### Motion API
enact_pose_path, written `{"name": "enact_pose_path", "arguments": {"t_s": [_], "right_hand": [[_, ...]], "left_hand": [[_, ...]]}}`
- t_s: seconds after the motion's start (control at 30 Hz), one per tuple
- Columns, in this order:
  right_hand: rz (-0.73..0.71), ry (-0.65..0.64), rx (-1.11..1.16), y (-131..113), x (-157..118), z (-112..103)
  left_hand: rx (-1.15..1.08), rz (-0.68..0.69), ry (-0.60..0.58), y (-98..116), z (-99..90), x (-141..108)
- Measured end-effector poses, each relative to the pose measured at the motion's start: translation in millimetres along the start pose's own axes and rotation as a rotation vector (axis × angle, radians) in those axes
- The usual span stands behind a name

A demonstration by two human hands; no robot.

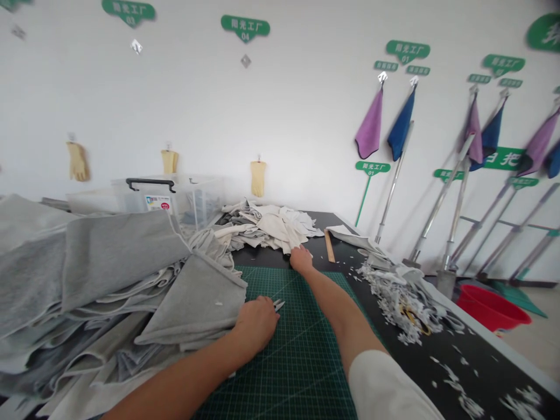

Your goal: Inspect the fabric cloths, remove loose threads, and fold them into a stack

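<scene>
Small scissors, or snips, point(279, 304) poke out of my left hand point(257, 324), whose fingers are closed round them above the green cutting mat point(301, 350). Just left of that hand lies a folded grey cloth point(196, 297), part of a large stack. My right hand point(301, 259) reaches past the mat's far edge to the front of a heap of cream and white cloth pieces point(280, 224). Its fingers are bent at the edge of a cloth piece; the fingertips are partly hidden, so what they hold is unclear.
Clear plastic boxes point(175, 201) stand behind the stack. Beside the heap lies a wooden ruler point(329, 246). White scraps point(394, 297) and yellow-handled scissors point(413, 318) cover the black table's right side. A red basin point(492, 309) and mops stand beyond.
</scene>
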State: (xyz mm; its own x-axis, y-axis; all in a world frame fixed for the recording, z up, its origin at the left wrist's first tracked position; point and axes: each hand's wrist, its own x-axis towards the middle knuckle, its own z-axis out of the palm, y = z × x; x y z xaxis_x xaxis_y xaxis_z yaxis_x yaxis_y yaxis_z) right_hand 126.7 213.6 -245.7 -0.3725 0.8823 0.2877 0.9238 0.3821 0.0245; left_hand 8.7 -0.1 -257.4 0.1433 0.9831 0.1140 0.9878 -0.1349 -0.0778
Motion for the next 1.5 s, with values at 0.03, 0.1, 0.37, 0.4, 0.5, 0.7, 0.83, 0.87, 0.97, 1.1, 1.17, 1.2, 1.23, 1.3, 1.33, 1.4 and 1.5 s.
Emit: {"name": "enact_pose_path", "arguments": {"t_s": [0.03, 0.1, 0.37, 0.4, 0.5, 0.7, 0.83, 0.87, 0.97, 1.1, 1.17, 1.2, 1.23, 1.3, 1.33, 1.4, 1.5], "right_hand": [[0.008, -0.009, -0.007, 1, 2, 0], [0.021, -0.023, -0.018, 5, 4, -2], [-0.034, -0.043, -0.011, 2, 7, 9], [-0.039, -0.049, -0.006, 0, 8, 11], [-0.038, -0.059, 0.010, -4, 10, 11], [-0.020, 0.028, 0.060, -10, 10, -17], [0.000, 0.179, 0.114, -8, 14, -61], [0.014, 0.222, 0.127, -6, 16, -75], [0.042, 0.362, 0.160, 2, 18, -120], [-0.019, 0.548, 0.189, 7, 14, -182], [-0.086, 0.651, 0.221, 5, 9, -207], [-0.130, 0.695, 0.237, 3, 6, -218], [-0.177, 0.734, 0.253, 0, 2, -227], [-0.252, 0.789, 0.274, -4, -4, -240], [-0.281, 0.810, 0.285, -7, -7, -245], [-0.317, 0.866, 0.317, -10, -12, -253], [-0.349, 0.975, 0.395, -14, -18, -263]], "left_hand": [[-0.003, -0.003, 0.000, -1, -1.4, 0], [-0.010, -0.009, -0.003, -2, -4.5, 0], [-0.048, -0.022, -0.011, -2, -8.9, -1], [-0.052, -0.025, -0.010, -2, -8.6, -1], [-0.064, -0.044, -0.009, -3, -7.9, -1], [-0.087, -0.070, -0.020, -5, -9.5, -1], [-0.112, -0.071, -0.031, -5, -15.4, -2], [-0.117, -0.071, -0.029, -5, -17.7, -3], [-0.128, -0.068, 0.000, -7, -26.4, -2], [-0.137, -0.077, 0.065, -9, -41.5, 0], [-0.138, -0.096, 0.098, -8, -51.3, 0], [-0.139, -0.108, 0.125, -7, -56.9, 0], [-0.143, -0.118, 0.167, -5, -62.6, -1], [-0.164, -0.128, 0.289, -2, -73.6, -4], [-0.178, -0.124, 0.358, 0, -78.2, -5], [-0.195, -0.098, 0.488, 5, -84.0, -8], [-0.141, -0.008, 0.638, 12, -83.5, -11]]}}
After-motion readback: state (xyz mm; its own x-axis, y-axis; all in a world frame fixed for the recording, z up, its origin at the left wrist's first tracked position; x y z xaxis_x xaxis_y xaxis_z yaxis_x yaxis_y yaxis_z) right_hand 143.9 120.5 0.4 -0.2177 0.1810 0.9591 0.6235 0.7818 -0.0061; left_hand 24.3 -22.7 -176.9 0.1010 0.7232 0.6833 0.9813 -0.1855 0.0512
